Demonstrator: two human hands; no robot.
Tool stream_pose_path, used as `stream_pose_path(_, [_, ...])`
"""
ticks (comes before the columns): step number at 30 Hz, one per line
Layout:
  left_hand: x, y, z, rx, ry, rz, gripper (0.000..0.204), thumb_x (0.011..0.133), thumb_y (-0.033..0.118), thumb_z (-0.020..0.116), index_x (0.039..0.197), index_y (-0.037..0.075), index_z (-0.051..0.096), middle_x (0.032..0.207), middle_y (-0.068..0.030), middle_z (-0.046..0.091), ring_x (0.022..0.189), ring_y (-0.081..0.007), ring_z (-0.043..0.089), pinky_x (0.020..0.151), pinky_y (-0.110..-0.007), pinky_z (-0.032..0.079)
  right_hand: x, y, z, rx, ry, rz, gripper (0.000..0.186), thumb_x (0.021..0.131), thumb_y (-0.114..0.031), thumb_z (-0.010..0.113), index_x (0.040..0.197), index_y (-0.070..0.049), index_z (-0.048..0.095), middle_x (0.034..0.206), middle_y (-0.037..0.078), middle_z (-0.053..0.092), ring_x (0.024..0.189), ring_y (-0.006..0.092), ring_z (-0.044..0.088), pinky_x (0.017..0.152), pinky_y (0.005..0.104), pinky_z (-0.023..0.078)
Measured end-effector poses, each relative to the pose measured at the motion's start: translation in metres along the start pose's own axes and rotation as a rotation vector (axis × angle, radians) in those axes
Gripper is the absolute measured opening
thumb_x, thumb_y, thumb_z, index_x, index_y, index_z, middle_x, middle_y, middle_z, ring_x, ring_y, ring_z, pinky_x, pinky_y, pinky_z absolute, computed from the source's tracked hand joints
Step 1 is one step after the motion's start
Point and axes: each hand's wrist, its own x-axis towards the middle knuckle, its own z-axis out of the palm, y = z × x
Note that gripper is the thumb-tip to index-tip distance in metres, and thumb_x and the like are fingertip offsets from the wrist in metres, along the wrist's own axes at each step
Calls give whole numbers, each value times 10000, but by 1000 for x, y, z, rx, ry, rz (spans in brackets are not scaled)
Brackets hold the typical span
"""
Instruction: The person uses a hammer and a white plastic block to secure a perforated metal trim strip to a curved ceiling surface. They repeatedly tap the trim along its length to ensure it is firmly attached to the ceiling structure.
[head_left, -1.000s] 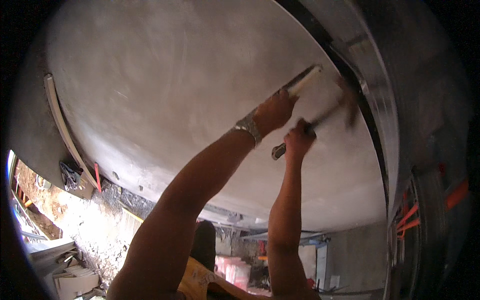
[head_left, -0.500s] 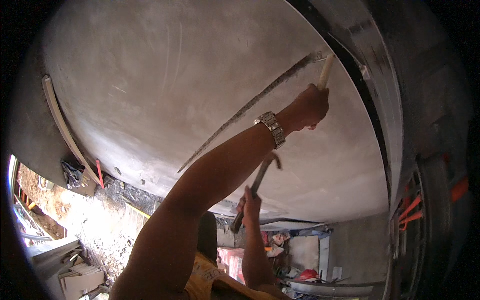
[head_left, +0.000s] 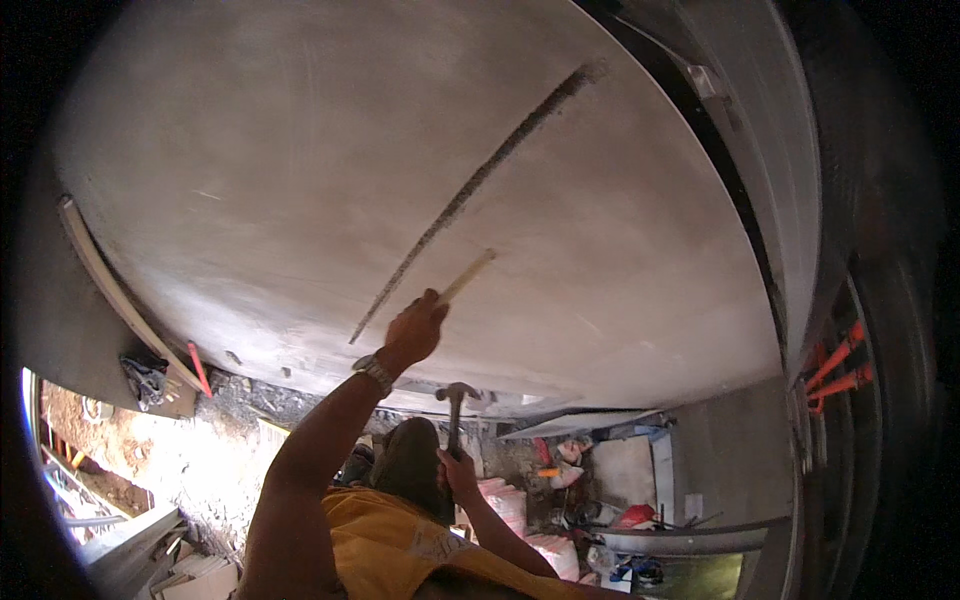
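My left hand (head_left: 417, 328), with a watch at the wrist, grips a pale stick-like tool (head_left: 466, 277) angled up and right over a smooth grey plastered surface (head_left: 280, 150). A long dark, tapering groove (head_left: 462, 200) runs diagonally across that surface above the tool. Lower, my right hand (head_left: 455, 472) is closed on the handle of a claw hammer (head_left: 456, 398), whose metal head points up near the lower edge of the surface. My yellow shirt and dark-clad leg show below.
A dark recessed channel and metal framing run along the right, with orange pipes (head_left: 840, 355). A curved pale strip (head_left: 130, 290) lines the left. Below lie rubble, stacked pink sacks (head_left: 500, 505), boards, a red item and a bright excavated opening at lower left.
My left hand and tool have moved down and left from the groove's upper end. My right hand has dropped with the hammer. The groove is fully exposed; my view has shifted.
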Motion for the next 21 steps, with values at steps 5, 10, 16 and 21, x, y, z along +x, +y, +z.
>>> stream_pose_path(5, [-2, 23, -31, 32, 86, -20, 252, 981, 278, 465, 1060, 38, 468, 784, -231, 615, 724, -457, 600, 608, -537, 463, 18, 19, 16, -44, -68, -36, 240, 892, -257, 646, 853, -69, 503, 571, 18, 489, 413, 136, 470, 390, 307, 413])
stream_pose_path(10, [24, 52, -79, -3, 177, 139, 242, 989, 271, 458, 1078, 47, 468, 761, -203, 610, 682, -433, 601, 581, -509, 462, 24, 43, 36, -116, -69, 37, 252, 885, -268, 657, 863, -61, 515, 591, 19, 500, 451, 128, 490, 406, 306, 423])
stream_pose_path(16, [59, 80, -104, 89, 216, 302, 218, 987, 249, 467, 1062, 45, 484, 817, -205, 622, 701, -423, 611, 582, -499, 477, 26, 67, 30, -302, -93, 13, 299, 872, -328, 668, 837, -57, 545, 605, 27, 529, 486, 144, 527, 447, 315, 442])
stream_pose_path(21, [101, 86, -121, 198, 285, 495, 203, 988, 221, 476, 1051, 28, 489, 812, -191, 611, 699, -395, 610, 589, -478, 463, 19, 56, 47, -332, -110, 64, 348, 869, -366, 659, 800, -37, 572, 603, 37, 557, 510, 161, 555, 483, 325, 447])
